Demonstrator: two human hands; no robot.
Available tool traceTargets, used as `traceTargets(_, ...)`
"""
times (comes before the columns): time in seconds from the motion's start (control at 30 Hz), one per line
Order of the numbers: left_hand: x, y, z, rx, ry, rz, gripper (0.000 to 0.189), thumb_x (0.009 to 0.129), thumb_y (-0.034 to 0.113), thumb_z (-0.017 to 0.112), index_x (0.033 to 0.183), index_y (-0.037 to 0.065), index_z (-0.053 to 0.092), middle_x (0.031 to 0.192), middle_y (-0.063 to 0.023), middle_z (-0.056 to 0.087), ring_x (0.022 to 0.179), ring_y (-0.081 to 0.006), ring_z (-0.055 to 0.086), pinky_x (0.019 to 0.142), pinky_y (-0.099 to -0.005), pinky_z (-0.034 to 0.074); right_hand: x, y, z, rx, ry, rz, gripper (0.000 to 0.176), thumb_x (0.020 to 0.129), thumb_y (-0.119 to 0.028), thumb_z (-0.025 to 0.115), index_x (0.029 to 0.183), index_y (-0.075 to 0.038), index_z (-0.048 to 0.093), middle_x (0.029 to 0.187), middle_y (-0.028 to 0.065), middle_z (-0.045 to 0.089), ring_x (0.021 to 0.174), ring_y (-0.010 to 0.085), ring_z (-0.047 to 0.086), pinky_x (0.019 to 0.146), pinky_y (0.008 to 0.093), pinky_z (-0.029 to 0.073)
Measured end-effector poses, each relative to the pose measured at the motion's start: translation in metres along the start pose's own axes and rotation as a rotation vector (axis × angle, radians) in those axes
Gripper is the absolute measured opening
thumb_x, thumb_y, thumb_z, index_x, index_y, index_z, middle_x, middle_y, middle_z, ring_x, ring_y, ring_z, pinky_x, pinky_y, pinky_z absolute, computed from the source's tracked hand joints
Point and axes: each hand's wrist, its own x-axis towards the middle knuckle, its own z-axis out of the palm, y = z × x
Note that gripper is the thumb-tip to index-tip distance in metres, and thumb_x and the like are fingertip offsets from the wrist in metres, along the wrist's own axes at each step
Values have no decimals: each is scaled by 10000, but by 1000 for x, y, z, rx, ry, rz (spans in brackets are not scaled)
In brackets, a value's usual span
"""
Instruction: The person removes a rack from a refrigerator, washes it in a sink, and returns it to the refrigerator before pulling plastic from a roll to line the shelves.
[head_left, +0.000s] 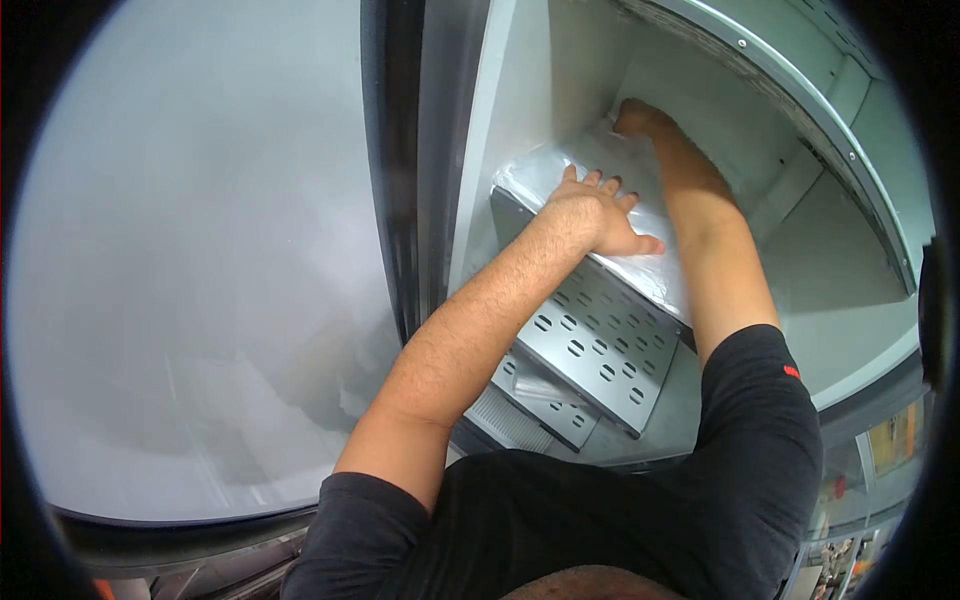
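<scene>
My left hand (602, 215) lies spread on a flat panel wrapped in clear plastic (640, 190), its fingers apart and pointing toward the back. Deeper inside the pale cabinet (780, 190), my right hand (640, 118) is at the far corner of the wrapped panel. Its fingers are bent down and partly hidden, so what they hold, if anything, does not show. Below the wrapped panel sit a perforated metal shelf (600, 350) and another slotted metal shelf (580, 420), stacked at an angle. A piece of clear plastic (540, 385) shows between them.
A large grey glossy panel (200, 260) with a dark edge fills the left side. The cabinet's curved metal rim (850, 155) arcs over the right. A ribbed grey surface (505, 415) lies low by the cabinet's left edge. Shelving with small items (840, 560) shows at lower right.
</scene>
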Motion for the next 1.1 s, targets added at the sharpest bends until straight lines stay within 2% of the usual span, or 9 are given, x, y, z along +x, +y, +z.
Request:
traceTargets(0.07, 0, -1, 1, 2, 17, 1, 953, 881, 818, 382, 1587, 179, 347, 1658, -123, 268, 1544, -313, 209, 1255, -518, 126, 13, 16, -3, 69, -57, -60, 545, 769, -323, 685, 1243, -53, 690, 1417, 168, 569, 1263, 339, 572, 1032, 447, 459)
traceTargets(0.27, 0, -2, 0, 7, 13, 6, 945, 886, 816, 377, 1583, 178, 356, 1651, -131, 282, 1541, -320, 215, 1253, -525, 134, 25, 59, -3, 964, -182, 1, 536, 791, -351, 712, 1282, -140, 683, 1407, 117, 591, 1284, 283, 553, 1038, 415, 446)
traceTargets(0.37, 0, -2, 2, 4, 19, 13, 933, 892, 808, 381, 1582, 181, 360, 1648, -131, 288, 1542, -322, 211, 1253, -526, 134, 38, 50, 3, 524, 144, 24, 600, 787, -352, 748, 1330, -128, 626, 1332, 140, 617, 1248, 293, 568, 1022, 423, 463)
traceTargets(0.47, -2, -1, 0, -6, 12, 9, 923, 895, 802, 385, 1581, 185, 361, 1647, -131, 291, 1543, -320, 208, 1254, -524, 130, 21, 27, 0, -98, 259, -66, 657, 818, -387, 764, 1364, -81, 562, 1258, 159, 629, 1188, 310, 596, 991, 448, 489)
traceTargets(0.57, -2, -1, 0, -6, 19, 0, 914, 900, 796, 385, 1582, 188, 360, 1649, -131, 287, 1544, -318, 205, 1255, -523, 122, 10, 16, 16, -416, 737, -172, 606, 875, -400, 724, 1362, -84, 549, 1186, 163, 641, 1116, 340, 631, 952, 453, 519)
traceTargets(0.67, -2, -2, 1, -28, 33, 11, 926, 884, 800, 415, 1576, 185, 374, 1650, -134, 285, 1544, -319, 207, 1254, -525, 118, 17, 11, 15, -341, 521, -79, 538, 912, -389, 686, 1371, -142, 558, 1193, 150, 666, 1110, 327, 648, 934, 450, 531)
traceTargets(0.9, 4, -1, 2, -2, 28, 20, 1016, 853, 847, 407, 1578, 136, 356, 1654, -159, 259, 1550, -314, 188, 1256, -519, 125, 13, 9, -5, -117, 416, -159, 391, 957, -335, 576, 1261, -96, 631, 1127, 132, 719, 1049, 328, 691, 869, 502, 567)
traceTargets(0.97, 5, 0, 6, -11, 45, 25, 991, 856, 825, 428, 1573, 144, 369, 1652, -156, 266, 1550, -323, 187, 1256, -526, 110, -37, -19, -35, 180, -139, 89, 447, 984, -377, 522, 1331, -109, 610, 1269, 145, 673, 1175, 320, 641, 988, 482, 520)
traceTargets(1.1, 5, 1, 7, 29, 50, 18, 1041, 848, 873, 375, 1577, 130, 352, 1642, -183, 271, 1544, -337, 200, 1255, -518, 139, 17, 42, 38, 268, -92, -359, 531, 1001, -427, 488, 1420, -108, 558, 1468, 143, 538, 1349, 321, 507, 1124, 453, 402)
